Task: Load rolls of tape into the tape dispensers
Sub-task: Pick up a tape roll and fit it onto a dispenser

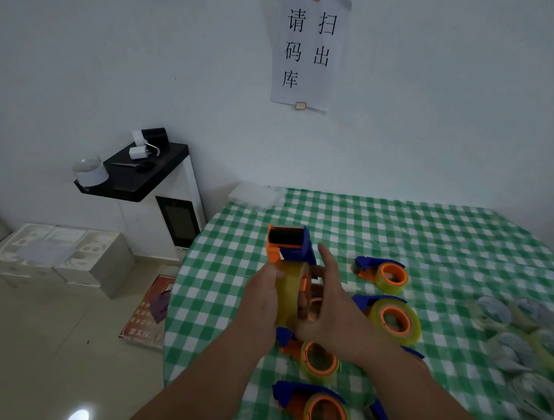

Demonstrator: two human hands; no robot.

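Note:
I hold an orange and blue tape dispenser [288, 243] upright above the green checked table [425, 240]. A yellowish clear tape roll [290, 289] sits on its orange hub. My left hand [262, 292] grips the roll from the left side. My right hand [324, 301] holds the dispenser from the right, its index finger stretched upward and its lower fingers curled at the hub. Several loaded dispensers [388, 314] lie on the cloth around my hands. Loose tape rolls [510, 340] are heaped at the right edge.
A black and white cabinet [163, 187] with scissors and small items stands left of the table. White foam boxes [60, 255] and a red printed sheet [146, 312] lie on the floor. A paper sign [306, 50] hangs on the wall.

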